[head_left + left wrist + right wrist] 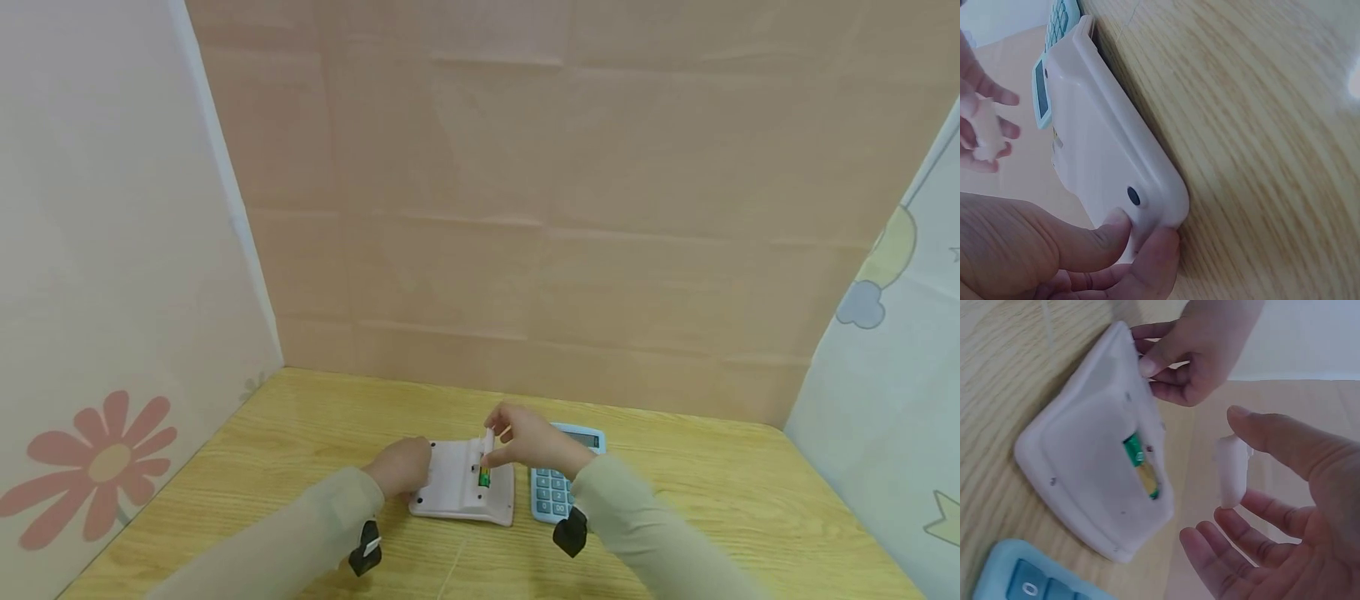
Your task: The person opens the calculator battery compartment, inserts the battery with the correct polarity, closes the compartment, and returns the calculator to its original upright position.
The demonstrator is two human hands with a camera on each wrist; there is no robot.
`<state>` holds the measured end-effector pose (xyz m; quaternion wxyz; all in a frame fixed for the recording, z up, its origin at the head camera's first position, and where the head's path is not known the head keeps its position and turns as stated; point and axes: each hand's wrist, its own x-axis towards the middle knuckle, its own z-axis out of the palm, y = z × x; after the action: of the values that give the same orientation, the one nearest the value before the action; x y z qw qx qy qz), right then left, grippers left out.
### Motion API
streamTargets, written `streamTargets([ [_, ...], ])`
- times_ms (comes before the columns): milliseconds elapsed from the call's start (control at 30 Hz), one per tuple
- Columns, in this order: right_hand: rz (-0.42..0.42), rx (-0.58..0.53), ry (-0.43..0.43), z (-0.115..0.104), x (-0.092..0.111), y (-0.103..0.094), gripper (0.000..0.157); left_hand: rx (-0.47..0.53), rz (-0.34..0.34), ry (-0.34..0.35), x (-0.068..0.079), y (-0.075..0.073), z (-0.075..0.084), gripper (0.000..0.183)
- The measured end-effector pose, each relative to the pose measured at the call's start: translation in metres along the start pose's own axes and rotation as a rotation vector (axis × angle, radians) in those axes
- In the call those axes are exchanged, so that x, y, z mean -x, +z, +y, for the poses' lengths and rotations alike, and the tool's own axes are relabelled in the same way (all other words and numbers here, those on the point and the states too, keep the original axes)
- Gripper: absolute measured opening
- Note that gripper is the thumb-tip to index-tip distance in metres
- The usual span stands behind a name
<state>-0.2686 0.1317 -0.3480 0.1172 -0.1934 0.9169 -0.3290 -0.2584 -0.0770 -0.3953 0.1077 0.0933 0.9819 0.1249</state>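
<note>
On the table (675,500), a pale pink device (446,492) lies underside up, its open battery compartment (1152,464) holding one green-and-gold battery (1142,467), with a blue calculator (552,490) face up just to its right. The left hand (400,467) has its grip pinching the device's edge near a corner, while the right hand's (534,440) grip, thumb against fingers, pinches a small pale pink cover (1232,474) held near the compartment, clear of the device.

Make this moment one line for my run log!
left hand: grips pink device | right hand: holds small pink piece | battery: exposed in pink device | blue calculator: on table, beside pink device
</note>
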Motion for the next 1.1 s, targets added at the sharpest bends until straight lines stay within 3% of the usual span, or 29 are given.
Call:
streamTargets([
  [400, -0.008, 0.041, -0.006, 0.012, -0.008, 0.02, 0.047, -0.004, 0.001, 0.008, 0.002, -0.001, 0.002, 0.014],
  [1100, 0.01, 0.008, 0.014, 0.018, -0.006, 0.028, 0.047, 0.011, -0.005, 0.004, 0.005, -0.005, 0.004, 0.024],
])
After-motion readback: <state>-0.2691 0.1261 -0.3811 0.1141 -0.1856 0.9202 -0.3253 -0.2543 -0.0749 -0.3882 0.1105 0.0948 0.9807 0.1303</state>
